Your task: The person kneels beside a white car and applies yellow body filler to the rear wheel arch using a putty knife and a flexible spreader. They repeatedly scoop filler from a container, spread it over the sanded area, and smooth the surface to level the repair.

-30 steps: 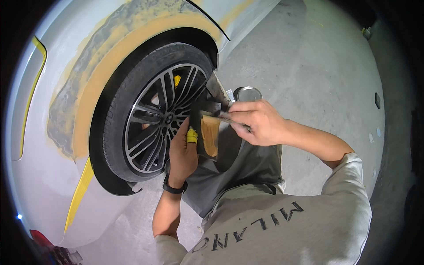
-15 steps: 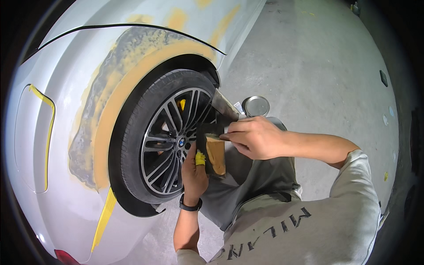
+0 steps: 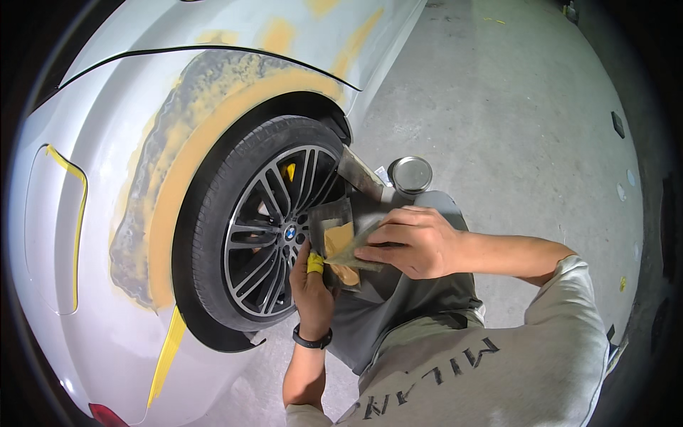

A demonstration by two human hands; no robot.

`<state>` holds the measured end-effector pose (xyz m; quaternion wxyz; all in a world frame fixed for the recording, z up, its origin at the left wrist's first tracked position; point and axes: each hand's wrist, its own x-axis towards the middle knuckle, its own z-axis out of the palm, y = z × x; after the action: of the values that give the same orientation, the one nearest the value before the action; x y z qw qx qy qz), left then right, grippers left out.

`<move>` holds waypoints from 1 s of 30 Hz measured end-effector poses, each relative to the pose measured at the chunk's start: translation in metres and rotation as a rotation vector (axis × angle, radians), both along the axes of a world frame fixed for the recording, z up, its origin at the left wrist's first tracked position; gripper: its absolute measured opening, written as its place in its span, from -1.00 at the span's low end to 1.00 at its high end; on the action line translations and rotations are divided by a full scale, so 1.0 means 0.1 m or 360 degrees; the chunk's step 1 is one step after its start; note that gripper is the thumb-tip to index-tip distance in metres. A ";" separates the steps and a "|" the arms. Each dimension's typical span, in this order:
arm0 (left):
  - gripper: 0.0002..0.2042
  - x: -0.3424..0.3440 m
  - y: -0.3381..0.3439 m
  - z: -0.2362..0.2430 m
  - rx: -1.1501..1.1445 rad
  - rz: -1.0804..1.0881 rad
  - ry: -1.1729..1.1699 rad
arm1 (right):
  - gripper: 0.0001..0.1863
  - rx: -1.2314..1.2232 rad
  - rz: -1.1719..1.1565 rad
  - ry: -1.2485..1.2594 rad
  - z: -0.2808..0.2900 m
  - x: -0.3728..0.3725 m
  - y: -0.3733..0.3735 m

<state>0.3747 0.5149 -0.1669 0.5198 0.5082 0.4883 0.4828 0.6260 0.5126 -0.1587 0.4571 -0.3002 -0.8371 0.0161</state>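
Observation:
My left hand (image 3: pixel 313 302), with a black band at the wrist, is closed on the edge of a dark flat mixing board (image 3: pixel 330 211). On that board lies tan body filler (image 3: pixel 337 238). A bright yellow patch (image 3: pixel 315 262) shows by the left thumb; whether it is tape or part of the board I cannot tell. My right hand (image 3: pixel 413 242) pinches a thin greyish putty spreader (image 3: pixel 348 253), whose blade lies across the filler. Its lower edge reaches close to the left thumb. The fingertips behind the board are hidden.
A pale car's wheel (image 3: pixel 290 231) stands just left of my hands. Tan filler and sanded grey patches (image 3: pixel 140 213) cover the wheel arch. Beyond my knee are a broad metal blade (image 3: pixel 361 173) and a round tin (image 3: pixel 412 175). Yellow tape (image 3: pixel 168 354) marks the panel.
The spreader has come down from the board's upper edge onto the filler, and my right hand has moved slightly lower. The filler is now partly covered by the blade.

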 end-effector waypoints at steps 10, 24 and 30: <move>-0.47 -0.02 -0.28 0.07 -0.0223 0.0051 -0.0371 | -0.49 0.0308 0.0188 -0.0160 -0.40 0.10 0.08; -0.47 -0.05 -0.06 -0.16 0.0207 -0.0431 0.0087 | -0.44 -0.1516 -0.0367 0.0750 -0.55 0.03 0.11; -0.49 0.04 0.20 -0.34 0.0123 -0.0302 0.0283 | -0.43 -0.1667 -0.0032 0.0700 -0.79 -0.22 -0.18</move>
<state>0.3789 0.5347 -0.2006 0.4980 0.6125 0.4631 0.4029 0.6037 0.4946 -0.2372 0.4111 -0.4844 -0.5995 0.4868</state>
